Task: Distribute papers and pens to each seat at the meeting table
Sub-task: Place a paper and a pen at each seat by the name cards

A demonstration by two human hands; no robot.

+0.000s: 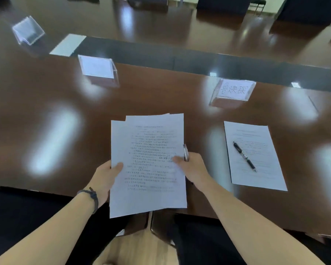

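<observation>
- I am seeing my left hand (pixel 105 175) and right hand (pixel 191 166) holding a loose stack of thin white printed paper sheets (pixel 147 165) above the near edge of the glossy dark-brown wooden meeting table (pixel 161 96); each thumb is pressing on the top sheet, with the fingers curling underneath.
- My right hand is also gripping a slim pen with a clear barrel (pixel 185 152) against the stack's right edge.
- The stack's sheets are fanning slightly at the top; they are carrying dense dark print too blurred for me to read.
- Right of the stack, a single white printed sheet (pixel 254 155) is lying flat on the table, with a black retractable pen (pixel 245 156) resting diagonally on it.
- Beyond that sheet, a clear acrylic name-card holder (pixel 233 92) is showing a white card with handwritten Chinese characters I cannot read surely.
- Beyond the stack to the left, a second clear acrylic holder with a blank-looking white card (pixel 97 68) is standing.
- Farther left, a third clear acrylic holder (pixel 28 31) is standing.
- A dark cord bracelet (pixel 93 196) is circling my left wrist.
</observation>
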